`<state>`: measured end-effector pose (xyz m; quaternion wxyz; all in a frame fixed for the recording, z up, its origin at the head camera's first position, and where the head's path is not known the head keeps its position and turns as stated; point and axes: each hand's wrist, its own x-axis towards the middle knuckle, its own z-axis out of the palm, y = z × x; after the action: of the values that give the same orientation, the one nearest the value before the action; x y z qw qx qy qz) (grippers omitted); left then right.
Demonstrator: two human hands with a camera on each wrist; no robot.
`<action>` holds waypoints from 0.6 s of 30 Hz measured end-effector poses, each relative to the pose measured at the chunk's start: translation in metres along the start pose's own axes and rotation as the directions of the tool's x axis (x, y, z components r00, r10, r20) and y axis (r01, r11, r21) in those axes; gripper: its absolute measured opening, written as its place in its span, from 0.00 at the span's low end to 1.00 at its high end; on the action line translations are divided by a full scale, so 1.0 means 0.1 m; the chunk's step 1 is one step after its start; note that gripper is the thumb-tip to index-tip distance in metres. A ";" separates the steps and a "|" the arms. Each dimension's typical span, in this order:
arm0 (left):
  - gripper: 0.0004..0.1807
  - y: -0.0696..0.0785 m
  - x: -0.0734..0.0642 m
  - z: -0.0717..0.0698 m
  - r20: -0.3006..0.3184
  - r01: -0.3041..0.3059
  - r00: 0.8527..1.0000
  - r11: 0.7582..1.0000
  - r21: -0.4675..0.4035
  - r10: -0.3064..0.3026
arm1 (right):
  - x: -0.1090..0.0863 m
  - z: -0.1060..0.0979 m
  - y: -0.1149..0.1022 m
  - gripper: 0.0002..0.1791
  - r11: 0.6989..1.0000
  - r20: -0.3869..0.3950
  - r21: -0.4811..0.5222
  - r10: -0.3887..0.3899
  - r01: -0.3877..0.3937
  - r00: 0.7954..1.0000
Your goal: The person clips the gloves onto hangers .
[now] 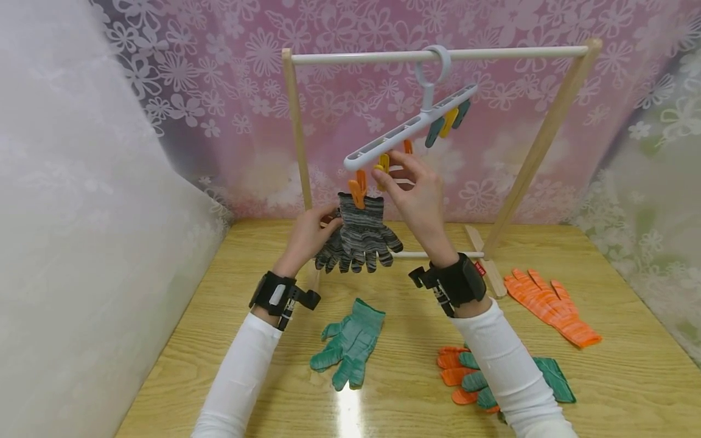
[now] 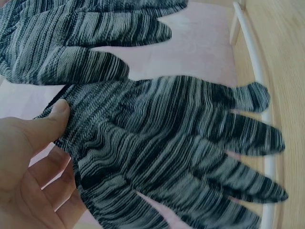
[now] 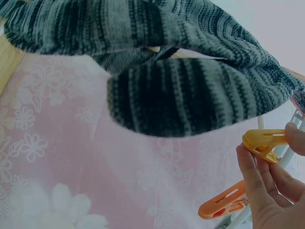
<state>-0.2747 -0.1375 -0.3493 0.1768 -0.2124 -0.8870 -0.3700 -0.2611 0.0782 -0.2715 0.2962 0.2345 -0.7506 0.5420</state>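
Observation:
A grey-and-black striped glove (image 1: 364, 228) hangs by its cuff from an orange clip (image 1: 358, 193) on the white clip hanger (image 1: 394, 137). Behind it, my left hand (image 1: 308, 236) pinches the cuff of a second striped glove (image 2: 157, 129) between thumb and fingers; its fingers point downward in the head view. With thumb and fingers my right hand (image 1: 420, 198) pinches a yellow clip (image 3: 264, 138) beside the orange one. Another orange clip (image 3: 224, 200) sits next to that hand. Whether the yellow clip's jaws are parted is hard to see.
The hanger hooks over a white rail (image 1: 361, 58) on a wooden frame (image 1: 539, 146). More clips (image 1: 449, 121) line its far end. On the table lie a green glove (image 1: 353, 344), an orange glove (image 1: 550, 304), and green and orange gloves (image 1: 554, 378) partly under my right arm.

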 end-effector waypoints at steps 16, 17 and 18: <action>0.11 0.12 0.20 0.11 -0.015 0.022 1.000 0.990 -0.139 -0.024 | 0.05 0.03 0.00 0.20 1.000 -0.029 0.001 -0.015 0.015 0.999; 0.12 0.13 0.21 0.11 -0.013 0.022 1.000 0.987 -0.156 -0.025 | 0.06 0.03 -0.01 0.20 1.000 -0.030 0.002 -0.015 0.015 0.999; 0.13 0.14 0.22 0.11 -0.009 0.023 1.000 0.985 -0.173 -0.025 | 0.06 0.03 -0.01 0.19 1.000 -0.032 0.006 -0.013 0.013 0.999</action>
<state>-0.2880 -0.1149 -0.3378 0.1583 -0.2140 -0.8530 -0.4489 -0.2654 0.0749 -0.2672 0.3110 0.2317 -0.7426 0.5459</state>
